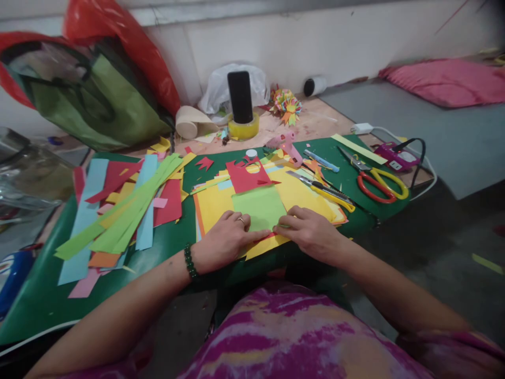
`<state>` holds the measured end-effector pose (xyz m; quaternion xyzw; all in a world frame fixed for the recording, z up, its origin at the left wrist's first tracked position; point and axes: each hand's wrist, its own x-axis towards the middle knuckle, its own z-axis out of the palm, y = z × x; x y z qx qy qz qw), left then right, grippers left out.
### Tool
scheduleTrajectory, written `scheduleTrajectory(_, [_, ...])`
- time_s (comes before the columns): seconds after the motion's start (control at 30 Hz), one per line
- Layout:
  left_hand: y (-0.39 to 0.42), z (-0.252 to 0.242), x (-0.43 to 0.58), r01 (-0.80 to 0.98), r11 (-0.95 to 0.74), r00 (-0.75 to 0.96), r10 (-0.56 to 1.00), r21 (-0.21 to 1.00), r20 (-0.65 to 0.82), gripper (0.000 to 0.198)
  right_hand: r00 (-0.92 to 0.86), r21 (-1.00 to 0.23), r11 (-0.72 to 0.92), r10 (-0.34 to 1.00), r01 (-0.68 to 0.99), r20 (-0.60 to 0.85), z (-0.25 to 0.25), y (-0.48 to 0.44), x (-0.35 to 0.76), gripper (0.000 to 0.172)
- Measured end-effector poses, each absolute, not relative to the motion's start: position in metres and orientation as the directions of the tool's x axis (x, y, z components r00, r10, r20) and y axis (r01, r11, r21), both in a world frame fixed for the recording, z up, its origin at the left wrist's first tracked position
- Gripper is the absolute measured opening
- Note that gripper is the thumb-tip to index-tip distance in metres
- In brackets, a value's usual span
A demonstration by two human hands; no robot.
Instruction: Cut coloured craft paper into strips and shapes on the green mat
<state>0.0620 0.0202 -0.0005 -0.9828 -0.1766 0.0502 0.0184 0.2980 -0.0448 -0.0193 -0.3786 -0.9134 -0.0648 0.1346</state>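
A light green sheet of paper (258, 205) lies on yellow sheets (213, 208), with a thin red strip showing along its near edge. My left hand (224, 237), wearing a ring and a bead bracelet, bears on that edge with its index finger stretched along it and the other fingers curled. From the right, my right hand (311, 231) has its fingers bunched on the same edge, fingertips almost meeting the left index. Both thumbs are partly hidden. Just beyond the green sheet is a red paper (242, 176) with cut-out holes.
Cut paper strips (130, 210) are heaped on the green mat (163, 263) at left. To the right lie a box cutter (321, 189), scissors (374, 176) and a pink glue gun (286, 147). A phone (240, 97) stands behind on a yellow tape roll (243, 129).
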Motion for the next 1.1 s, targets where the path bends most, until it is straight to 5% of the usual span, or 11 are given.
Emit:
scheduleTrajectory(0.2, [0.020, 0.006, 0.059, 0.330, -0.943, 0.937, 0.322, 0.036, -0.137, 0.046, -0.707, 0.040, 0.727, 0.651, 0.685, 0.278, -0.025, -0.051, 0.309, 0.029])
scheduleTrajectory(0.47, [0.029, 0.036, 0.033, 0.363, -0.822, 0.931, 0.308, 0.438, -0.193, 0.055, -0.676, 0.025, 0.710, 0.659, 0.704, 0.330, -0.028, -0.052, 0.310, 0.034])
scheduleTrajectory(0.73, [0.001, 0.016, 0.038, 0.374, -0.910, 0.926, 0.356, 0.178, -0.129, 0.041, -0.663, -0.010, 0.701, 0.679, 0.713, 0.315, -0.024, -0.053, 0.304, 0.037])
scheduleTrajectory(1.1, [-0.002, 0.012, 0.040, 0.405, -0.908, 0.912, 0.393, 0.107, -0.118, 0.033, -0.669, 0.097, 0.676, 0.679, 0.730, 0.304, -0.022, -0.058, 0.300, 0.032])
